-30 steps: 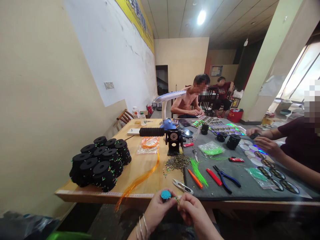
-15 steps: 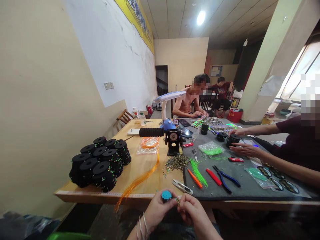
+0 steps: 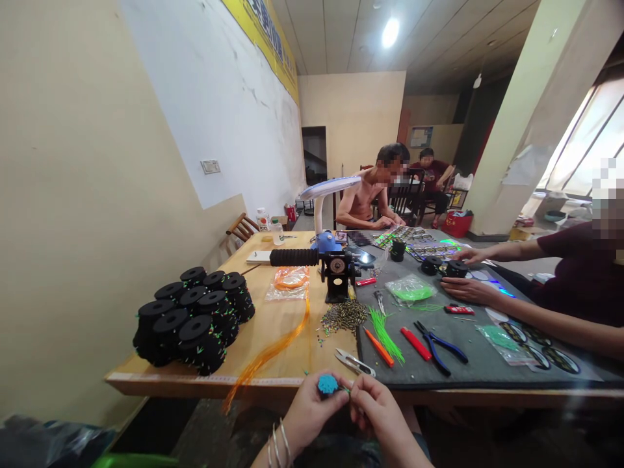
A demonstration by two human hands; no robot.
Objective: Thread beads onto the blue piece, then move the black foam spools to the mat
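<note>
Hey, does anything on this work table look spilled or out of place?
Yes, a long orange strand trails from near the clear bag of orange cord and hangs over the front edge of the wooden table, which looks stray. Small brass-coloured pieces also lie scattered loose on the tabletop.

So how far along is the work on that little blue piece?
Done-looking: the stacked black spools already carry coloured tufts. In hand: the left hand holds a blue round piece, and the right hand pinches a green strand. Left: loose green strands and brass-coloured beads lie unused.
</note>
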